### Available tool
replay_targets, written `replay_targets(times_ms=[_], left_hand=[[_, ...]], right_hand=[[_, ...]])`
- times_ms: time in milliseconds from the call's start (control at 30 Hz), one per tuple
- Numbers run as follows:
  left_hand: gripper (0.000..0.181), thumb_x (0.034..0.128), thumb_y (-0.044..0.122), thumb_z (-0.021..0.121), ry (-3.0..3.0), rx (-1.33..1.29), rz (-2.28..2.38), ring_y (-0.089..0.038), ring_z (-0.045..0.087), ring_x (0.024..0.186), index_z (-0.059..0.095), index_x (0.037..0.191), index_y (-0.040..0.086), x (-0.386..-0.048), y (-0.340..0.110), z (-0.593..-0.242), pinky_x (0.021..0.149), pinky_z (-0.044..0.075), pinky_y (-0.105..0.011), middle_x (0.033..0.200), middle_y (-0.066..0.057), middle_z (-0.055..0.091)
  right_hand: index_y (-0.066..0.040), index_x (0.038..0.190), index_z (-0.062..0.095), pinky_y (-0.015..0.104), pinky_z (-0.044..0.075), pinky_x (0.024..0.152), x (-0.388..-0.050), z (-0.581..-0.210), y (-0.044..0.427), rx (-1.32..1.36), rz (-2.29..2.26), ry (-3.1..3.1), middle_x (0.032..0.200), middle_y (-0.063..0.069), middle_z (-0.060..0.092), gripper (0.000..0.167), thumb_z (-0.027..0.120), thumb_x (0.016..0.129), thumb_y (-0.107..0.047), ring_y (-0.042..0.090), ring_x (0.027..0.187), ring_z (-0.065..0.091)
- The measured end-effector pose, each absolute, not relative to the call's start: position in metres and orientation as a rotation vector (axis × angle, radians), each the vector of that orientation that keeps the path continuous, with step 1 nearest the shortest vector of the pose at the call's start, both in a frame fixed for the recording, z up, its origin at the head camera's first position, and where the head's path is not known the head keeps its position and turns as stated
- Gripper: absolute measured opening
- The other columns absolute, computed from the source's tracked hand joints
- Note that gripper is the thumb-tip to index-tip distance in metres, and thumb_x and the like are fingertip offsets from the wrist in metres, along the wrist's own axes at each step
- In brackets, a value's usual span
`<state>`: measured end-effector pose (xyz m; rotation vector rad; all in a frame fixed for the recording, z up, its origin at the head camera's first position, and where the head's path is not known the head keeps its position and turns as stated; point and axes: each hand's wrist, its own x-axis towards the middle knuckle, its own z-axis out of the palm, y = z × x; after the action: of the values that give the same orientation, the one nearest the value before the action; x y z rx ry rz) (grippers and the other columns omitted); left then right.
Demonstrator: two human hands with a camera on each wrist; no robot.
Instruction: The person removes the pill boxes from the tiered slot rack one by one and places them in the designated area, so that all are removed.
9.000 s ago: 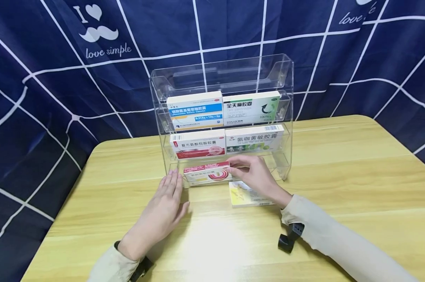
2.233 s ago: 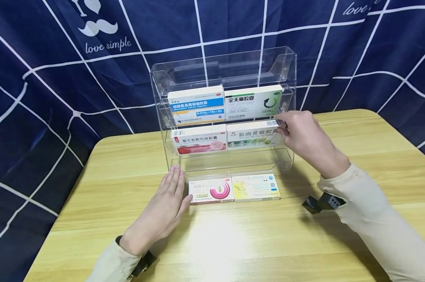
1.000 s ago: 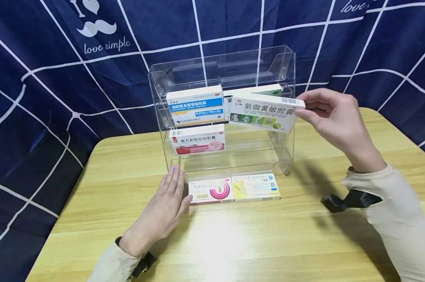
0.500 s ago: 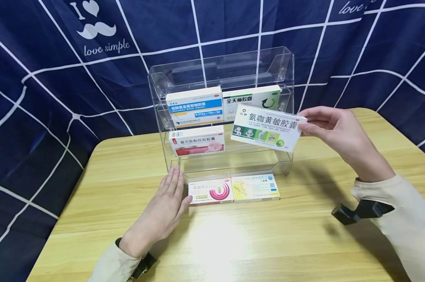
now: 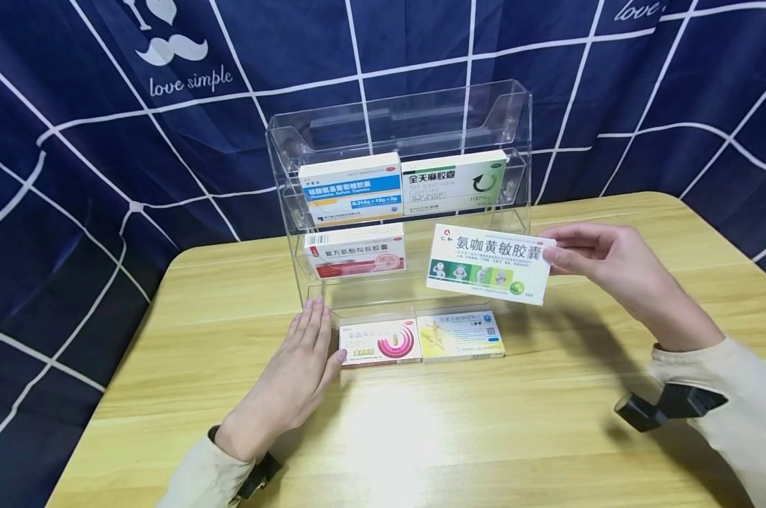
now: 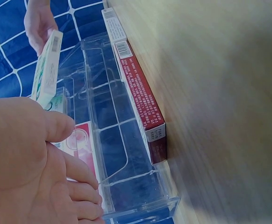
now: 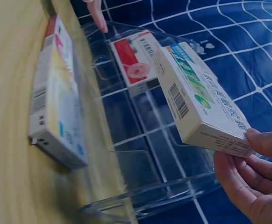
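A white medicine box with a green picture strip [image 5: 489,264] is pinched at its right end by my right hand [image 5: 618,279]. It hangs tilted in front of the clear acrylic display rack [image 5: 415,293], off the shelf. In the right wrist view the thumb lies on the face of the same medicine box [image 7: 204,95], fingers beneath. My left hand [image 5: 294,367] lies with straight fingers at the rack's lower left corner, its thumb by the pink-ringed medicine box [image 5: 379,343]. Beside that box lies a yellow-and-white medicine box [image 5: 461,335], flat on the table.
On the rack's upper tier stand a blue-and-white medicine box [image 5: 351,190] and a green-and-white one [image 5: 454,183]. A red-and-white medicine box [image 5: 355,252] occupies the middle tier's left side. The wooden table [image 5: 383,437] meets a dark blue gridded curtain [image 5: 415,42] behind.
The pink-ringed box went from the rack's bottom tier to the table. My right hand then lifted the green-strip box off the middle tier and brought it forward and down. The left hand stays put.
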<state>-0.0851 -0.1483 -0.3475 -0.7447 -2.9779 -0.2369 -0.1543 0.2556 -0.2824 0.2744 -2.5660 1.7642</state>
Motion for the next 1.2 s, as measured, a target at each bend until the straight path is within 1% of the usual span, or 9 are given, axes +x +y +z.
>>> replay_targets(times_ms=[167,200,267,400,433,533,767,900,1200], left_hand=[[0.062,0.1045,0.031,0.037,-2.977,-0.745,-0.242,-0.039,0.011,0.144,0.026,0.144,-0.015,-0.085,-0.148,-0.346,0.117,0.016,-0.049,0.155,-0.030,0.009],[0.062,0.1045,0.031,0.037,-2.977,-0.744,-0.242,-0.039,0.011,0.144,0.026,0.144,-0.015,-0.085,-0.148,-0.346,0.117,0.016,-0.049,0.155,-0.030,0.009],[0.061,0.1045,0.030,0.037,-2.979,-0.741,-0.237,-0.040,0.012,0.144,0.026,0.144,-0.015,-0.085,-0.149,-0.346,0.117,0.016,-0.049,0.155,-0.030,0.010],[0.061,0.1046,0.030,0.036,-2.986,-0.731,-0.231,-0.041,0.014,0.144,0.026,0.145,-0.015,-0.085,-0.149,-0.346,0.117,0.016,-0.049,0.155,-0.031,0.012],[0.061,0.1046,0.030,0.036,-2.986,-0.729,-0.229,-0.041,0.014,0.144,0.026,0.145,-0.015,-0.085,-0.149,-0.346,0.117,0.016,-0.049,0.155,-0.031,0.012],[0.061,0.1046,0.030,0.036,-2.985,-0.729,-0.231,-0.040,0.013,0.144,0.026,0.145,-0.015,-0.085,-0.149,-0.346,0.117,0.016,-0.049,0.155,-0.031,0.012],[0.061,0.1047,0.031,0.036,-2.974,-0.738,-0.236,-0.041,0.013,0.144,0.026,0.144,-0.015,-0.086,-0.149,-0.346,0.117,0.016,-0.049,0.154,-0.031,0.013],[0.061,0.1047,0.031,0.036,-2.972,-0.743,-0.237,-0.041,0.014,0.144,0.026,0.144,-0.015,-0.086,-0.149,-0.346,0.117,0.016,-0.049,0.154,-0.031,0.013],[0.061,0.1047,0.031,0.036,-2.970,-0.745,-0.245,-0.041,0.013,0.144,0.027,0.144,-0.015,-0.085,-0.148,-0.346,0.117,0.016,-0.049,0.154,-0.031,0.013]], right_hand=[[-0.020,0.107,0.069,0.018,0.056,0.073,-0.149,-0.294,0.261,0.334,1.821,-2.619,0.093,-0.008,0.073,0.021,0.063,0.093,-0.006,0.010,0.080,0.071],[-0.017,0.108,0.068,0.018,0.056,0.073,-0.148,-0.296,0.261,0.331,1.812,-2.641,0.093,-0.008,0.073,0.019,0.063,0.093,-0.006,0.010,0.080,0.071],[-0.006,0.114,0.066,0.019,0.056,0.073,-0.146,-0.301,0.259,0.326,1.792,-2.688,0.092,-0.008,0.073,0.021,0.063,0.094,-0.006,0.010,0.080,0.071],[0.013,0.123,0.055,0.022,0.057,0.073,-0.141,-0.306,0.256,0.294,1.716,-2.821,0.095,0.001,0.073,0.038,0.063,0.094,-0.009,0.009,0.080,0.070],[0.015,0.125,0.053,0.023,0.057,0.073,-0.140,-0.307,0.255,0.284,1.700,-2.856,0.097,0.005,0.073,0.041,0.063,0.094,-0.010,0.008,0.081,0.069],[0.013,0.126,0.054,0.026,0.057,0.072,-0.137,-0.310,0.255,0.272,1.656,-2.933,0.101,0.013,0.072,0.044,0.065,0.093,-0.013,0.006,0.082,0.068],[0.012,0.123,0.057,0.025,0.057,0.072,-0.129,-0.320,0.255,0.334,1.654,-2.969,0.104,0.016,0.071,0.042,0.066,0.092,-0.013,0.006,0.084,0.068],[0.015,0.122,0.056,0.029,0.058,0.073,-0.126,-0.325,0.255,0.367,1.714,-2.943,0.104,0.020,0.070,0.040,0.066,0.091,-0.010,0.010,0.083,0.069],[0.017,0.119,0.057,0.033,0.059,0.070,-0.122,-0.332,0.253,0.439,1.828,-2.922,0.100,0.019,0.070,0.037,0.065,0.092,-0.007,0.013,0.082,0.070]])
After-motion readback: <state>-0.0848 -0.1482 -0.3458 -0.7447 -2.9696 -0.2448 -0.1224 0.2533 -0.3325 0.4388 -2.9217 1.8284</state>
